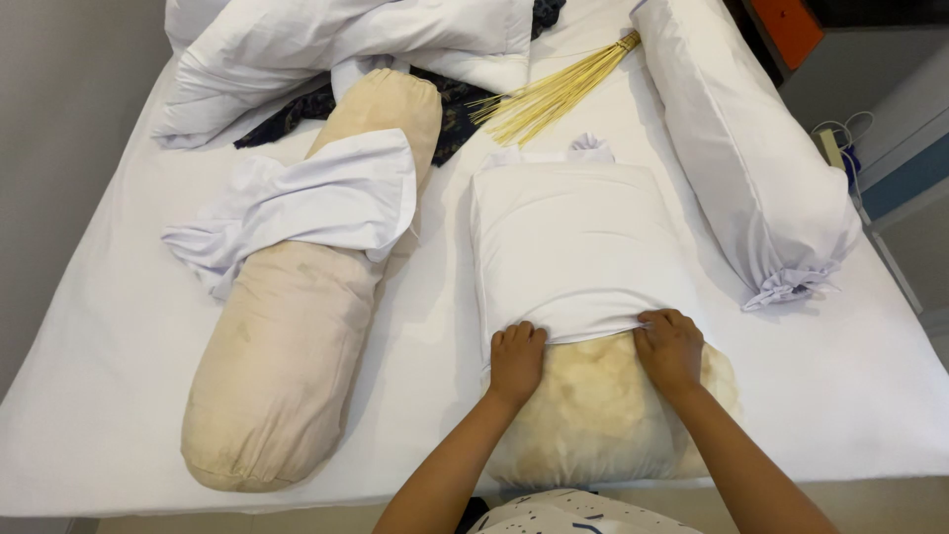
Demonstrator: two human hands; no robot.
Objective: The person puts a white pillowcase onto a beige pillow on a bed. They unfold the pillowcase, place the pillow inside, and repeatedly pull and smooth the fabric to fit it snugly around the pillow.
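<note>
Both hands are down on the pillow (603, 415), which lies near the front edge of the bed (99, 326), its long axis running straight away from the person. The left hand (517, 361) and right hand (670, 348) each have fingers curled tight, pinching the open hem of the white pillowcase (573, 247). The case covers the far part; the stained cream end nearest the person lies bare. A cream bolster (297, 326) lies to the left, angled, a white cloth (306, 203) draped across it.

White pillowcase (578, 247): smooth matt cloth. Pillow (593, 415): stained cream fabric. Broom (554, 94): dry straw.
</note>
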